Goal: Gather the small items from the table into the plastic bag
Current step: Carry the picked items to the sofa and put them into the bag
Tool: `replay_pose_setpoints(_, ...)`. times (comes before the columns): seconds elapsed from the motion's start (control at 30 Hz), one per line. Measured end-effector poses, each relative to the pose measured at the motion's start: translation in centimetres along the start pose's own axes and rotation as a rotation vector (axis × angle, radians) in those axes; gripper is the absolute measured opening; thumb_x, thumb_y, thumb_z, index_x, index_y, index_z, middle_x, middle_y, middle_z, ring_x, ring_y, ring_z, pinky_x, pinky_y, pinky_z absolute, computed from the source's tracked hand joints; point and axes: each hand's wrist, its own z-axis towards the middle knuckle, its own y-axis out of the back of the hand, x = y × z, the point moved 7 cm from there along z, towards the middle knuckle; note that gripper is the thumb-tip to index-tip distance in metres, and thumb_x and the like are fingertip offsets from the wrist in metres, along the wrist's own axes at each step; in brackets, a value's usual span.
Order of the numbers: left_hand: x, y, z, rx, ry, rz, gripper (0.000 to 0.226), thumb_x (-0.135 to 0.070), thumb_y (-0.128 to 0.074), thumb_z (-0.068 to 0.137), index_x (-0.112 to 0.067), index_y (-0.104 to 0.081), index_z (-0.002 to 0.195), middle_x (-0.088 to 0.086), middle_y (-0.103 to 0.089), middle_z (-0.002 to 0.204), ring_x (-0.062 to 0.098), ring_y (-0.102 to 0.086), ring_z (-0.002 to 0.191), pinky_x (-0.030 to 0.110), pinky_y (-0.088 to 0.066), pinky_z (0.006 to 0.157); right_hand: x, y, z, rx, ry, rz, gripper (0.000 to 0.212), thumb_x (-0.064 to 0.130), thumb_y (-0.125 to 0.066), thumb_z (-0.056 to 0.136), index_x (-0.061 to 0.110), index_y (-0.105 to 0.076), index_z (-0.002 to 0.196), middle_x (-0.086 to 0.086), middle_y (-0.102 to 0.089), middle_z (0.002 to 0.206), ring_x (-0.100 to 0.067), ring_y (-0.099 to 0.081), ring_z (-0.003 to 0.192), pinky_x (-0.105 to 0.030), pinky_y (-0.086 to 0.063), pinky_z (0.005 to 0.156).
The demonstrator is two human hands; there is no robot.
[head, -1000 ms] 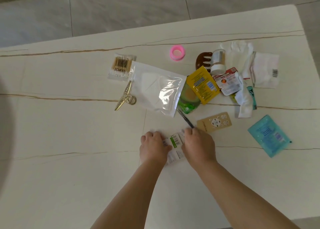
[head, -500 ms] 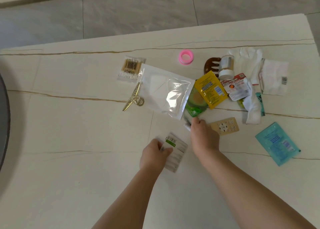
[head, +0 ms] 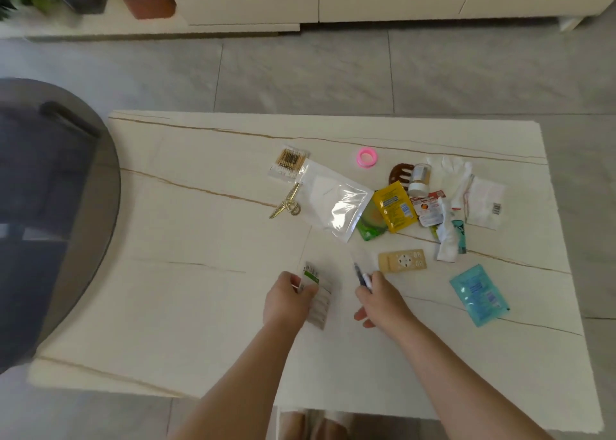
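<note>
the pale marble tabletop [head: 200, 306] is stretching out under both my arms, veined with thin brown lines. the clear plastic bag [head: 333, 201] is lying flat near the middle, well apart from both my hands, with the cotton swab packet [head: 289, 165] touching its far left corner and the gold hair clip [head: 286, 205] just beside its left edge. right of the bag, the yellow sachet [head: 395, 210] is overlapping a green one [head: 371, 226], and the blue sachet [head: 478, 294] is sitting alone further right. my left hand [head: 287, 301] is gripping the white packet with a green label [head: 316, 293], fingers curled around its near edge. my right hand [head: 380, 298] is pinching a thin dark pen-like stick [head: 362, 274] in its fingers, just beside the tan card [head: 402, 261].
</note>
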Motion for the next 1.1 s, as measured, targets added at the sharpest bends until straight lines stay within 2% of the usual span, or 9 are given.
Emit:
replay_pose_setpoints(0.07, -0.7, 2.3, -3.1, -0.033, 0.009, -0.065, 0.019, -0.031, -0.061, 0.089, -0.017, -0.05, 0.089, -0.004, -0.057, 0.077, 0.014, -0.053, 0.067, 0.024, -0.039, 0.051, 1.4, 0.3, -3.3, 0.046, 0.012, 0.002, 0.011, 0.016, -0.042, 0.095, 0.012, -0.045, 0.105, -0.004, -0.055, 0.09, -0.015, -0.064, 0.062, -0.023, -0.049, 0.047)
replay_pose_setpoints(0.13, -0.8, 4.8, -6.2, -0.071, 0.015, -0.139, 0.018, -0.029, -0.061, 0.089, -0.016, -0.049, 0.088, -0.004, -0.056, 0.076, 0.014, -0.052, 0.065, 0.024, -0.037, 0.051, 2.8, 0.3, -6.4, 0.08, 0.027, -0.024, 0.009, 0.014, -0.043, 0.093, 0.012, -0.047, 0.102, -0.004, -0.056, 0.087, -0.014, -0.062, 0.059, -0.021, -0.047, 0.044)
replay_pose_setpoints(0.3, 1.1, 11.2, -12.2, -0.14, 0.063, -0.352, 0.015, -0.022, -0.062, 0.09, -0.013, -0.05, 0.089, 0.005, -0.061, 0.087, 0.025, -0.06, 0.076, 0.041, -0.055, 0.076, 6.8, -1.0, -13.2, 0.122, 0.083, -0.025, 0.016, 0.01, -0.049, 0.089, 0.015, -0.053, 0.104, -0.005, -0.06, 0.087, -0.015, -0.061, 0.06, -0.023, -0.049, 0.048)
replay_pose_setpoints(0.53, 6.2, 20.3, -18.4, -0.261, 0.146, -0.642, 0.016, -0.014, -0.059, 0.092, -0.012, -0.046, 0.083, 0.017, -0.064, 0.094, 0.032, -0.065, 0.083, 0.042, -0.059, 0.07, 14.2, -5.9, -20.0, 0.189, 0.199, -0.047, 0.015, 0.001, -0.054, 0.086, 0.013, -0.054, 0.095, -0.01, -0.058, 0.089, -0.018, -0.058, 0.056, -0.024, -0.042, 0.044)
replay_pose_setpoints(0.77, 13.3, 30.9, -21.5, -0.351, 0.144, -0.795, 0.015, -0.015, -0.06, 0.092, -0.011, -0.046, 0.096, 0.013, -0.06, 0.088, 0.024, -0.06, 0.075, 0.038, -0.056, 0.065, 21.4, -16.4, -26.9, 0.272, 0.285, -0.09, 0.01, 0.0, -0.049, 0.089, 0.006, -0.057, 0.092, -0.009, -0.056, 0.077, -0.018, -0.057, 0.059, -0.025, -0.047, 0.045)
replay_pose_setpoints(0.83, 15.9, 34.2, -22.3, -0.393, 0.129, -0.839, 0.013, -0.014, -0.06, 0.092, -0.009, -0.049, 0.094, 0.013, -0.06, 0.087, 0.022, -0.06, 0.073, 0.035, -0.055, 0.06, 23.0, -20.2, -28.6, 0.303, 0.309, -0.113, 0.012, -0.001, -0.048, 0.089, 0.005, -0.058, 0.094, -0.009, -0.055, 0.074, -0.017, -0.055, 0.057, -0.024, -0.047, 0.044)
replay_pose_setpoints(0.9, 18.6, 37.6, -23.3, -0.452, 0.118, -0.865, 0.009, -0.014, -0.06, 0.091, -0.011, -0.053, 0.087, 0.013, -0.062, 0.091, 0.025, -0.063, 0.08, 0.035, -0.058, 0.063, 24.5, -24.2, -30.2, 0.337, 0.333, -0.127, 0.011, -0.001, -0.051, 0.089, 0.004, -0.058, 0.095, -0.01, -0.055, 0.072, -0.017, -0.053, 0.057, -0.024, -0.046, 0.044)
replay_pose_setpoints(1.0, 22.6, 42.2, -24.8, -0.538, 0.114, -0.885, 0.012, -0.013, -0.059, 0.09, -0.013, -0.053, 0.08, 0.011, -0.061, 0.088, 0.026, -0.063, 0.081, 0.034, -0.056, 0.064, 26.9, -30.3, -32.5, 0.39, 0.371, -0.171, 0.011, 0.003, -0.058, 0.09, 0.007, -0.057, 0.1, -0.011, -0.057, 0.076, -0.017, -0.054, 0.06, -0.024, -0.049, 0.049)
replay_pose_setpoints(1.1, 26.9, 46.0, -26.4, -0.595, 0.116, -0.962, 0.011, -0.011, -0.057, 0.091, -0.01, -0.053, 0.08, 0.015, -0.064, 0.093, 0.029, -0.066, 0.084, 0.035, -0.058, 0.06, 28.9, -36.5, -34.9, 0.451, 0.4, -0.246, 0.022, 0.006, -0.061, 0.089, 0.011, -0.051, 0.108, -0.012, -0.059, 0.086, -0.017, -0.056, 0.062, -0.023, -0.05, 0.052)
